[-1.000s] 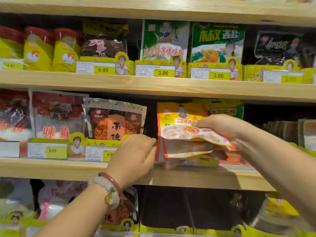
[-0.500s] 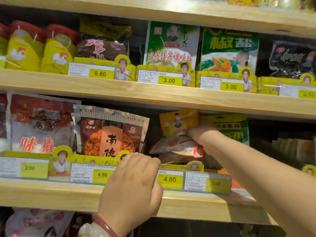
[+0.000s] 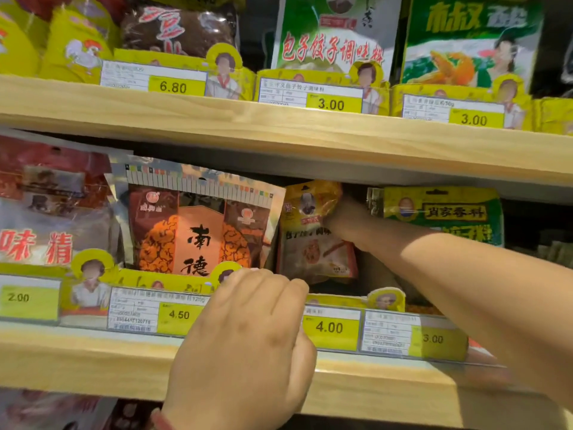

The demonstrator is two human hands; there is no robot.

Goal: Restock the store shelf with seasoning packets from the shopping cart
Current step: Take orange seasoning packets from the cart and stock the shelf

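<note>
Two hands: right hand (image 3: 344, 218) reaches deep into the middle shelf (image 3: 93, 361), seemingly gripping the top of the packet (image 3: 313, 237); left hand (image 3: 248, 330) rests on the shelf front, fingers curled over the price strip (image 3: 331, 327).
Packet: yellow-orange, upright, crumpled at the top, between the brown bag (image 3: 198, 231) and the green bag (image 3: 443, 212).
Room: dark gap beneath and right of the packet.
Hidden: right fingertips blurred behind the packet; forearm covers the shelf's right end.

Right hand (image 3: 344, 217) blurred, fingers hidden behind the yellow seasoning packet (image 3: 310, 231); grip indeterminate. Left hand (image 3: 248, 346) covers part of the 4.50 price label (image 3: 161, 311). Small label print illegible
</note>
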